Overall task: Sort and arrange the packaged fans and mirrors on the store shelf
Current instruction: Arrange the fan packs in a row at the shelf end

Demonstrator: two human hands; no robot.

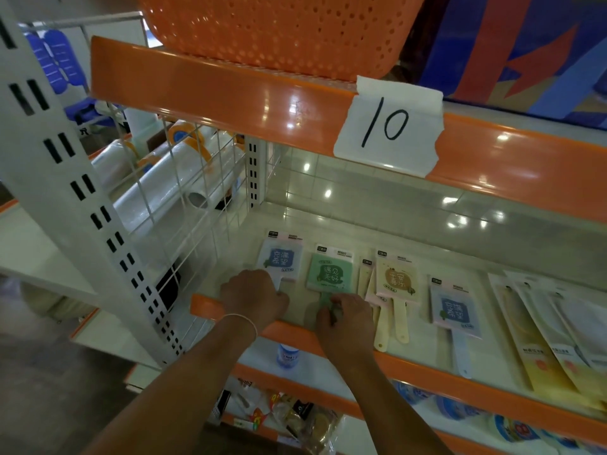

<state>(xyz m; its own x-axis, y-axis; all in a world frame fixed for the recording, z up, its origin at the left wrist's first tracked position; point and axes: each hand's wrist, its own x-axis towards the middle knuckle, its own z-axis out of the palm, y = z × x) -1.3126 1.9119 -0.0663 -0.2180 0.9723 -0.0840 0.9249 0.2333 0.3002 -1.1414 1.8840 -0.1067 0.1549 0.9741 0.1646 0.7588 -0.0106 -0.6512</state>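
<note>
Several packaged fans lie flat in a row on the white shelf point(345, 224). At the far left is a blue fan point(281, 259); my left hand point(253, 298) covers its handle, fingers curled over it. Beside it lies a green fan point(330, 272), and my right hand point(343, 318) pinches its green handle at the shelf's front edge. Further right are a beige fan point(397, 280) stacked on others, with cream handles sticking out, and a second blue fan point(456, 311). Long packaged items with yellow cards point(538, 339) lie fanned out at the far right.
An orange shelf lip with a paper tag marked 10 point(389, 126) hangs above, under an orange perforated basket point(279, 31). A white wire divider point(197, 198) bounds the left side, with plastic rolls behind it. The lower shelf holds a bottle point(288, 356) and snack packs.
</note>
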